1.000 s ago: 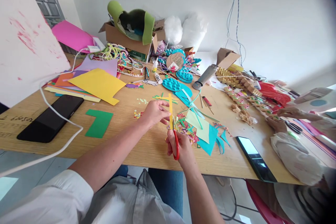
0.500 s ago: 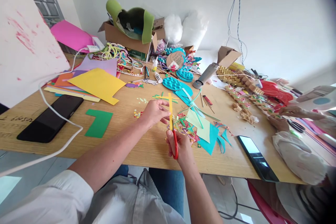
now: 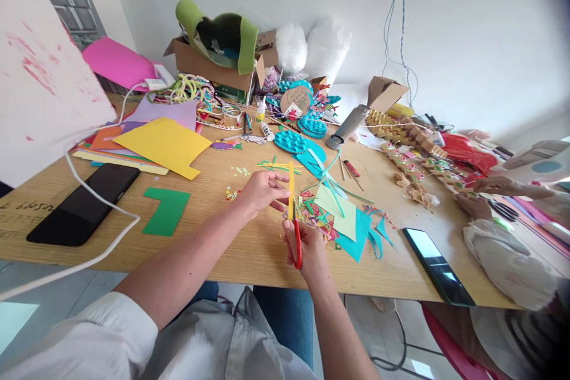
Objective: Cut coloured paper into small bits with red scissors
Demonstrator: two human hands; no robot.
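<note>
My left hand (image 3: 267,192) pinches a narrow yellow paper strip (image 3: 291,181) that stands upright above the table. Just below and to the right, my right hand (image 3: 304,245) is closed round the handles of red scissors (image 3: 298,246), whose blades point up at the strip's lower part. Colourful paper scraps (image 3: 312,212) lie right behind the scissors, beside a pale green sheet (image 3: 338,212) and a blue sheet (image 3: 358,240). More thin yellow and green strips (image 3: 278,166) rest beyond my left hand.
At the left are a black phone (image 3: 84,205), a green paper piece (image 3: 167,212), a white cable and a yellow sheet (image 3: 164,145). Another phone (image 3: 436,264) lies at the right, near a person's hands (image 3: 474,206). A grey flask (image 3: 350,126) and boxes stand behind.
The yellow strip leans slightly less and has shifted a little to the right against my left fingers. Both hands keep their hold. The view has moved slightly.
</note>
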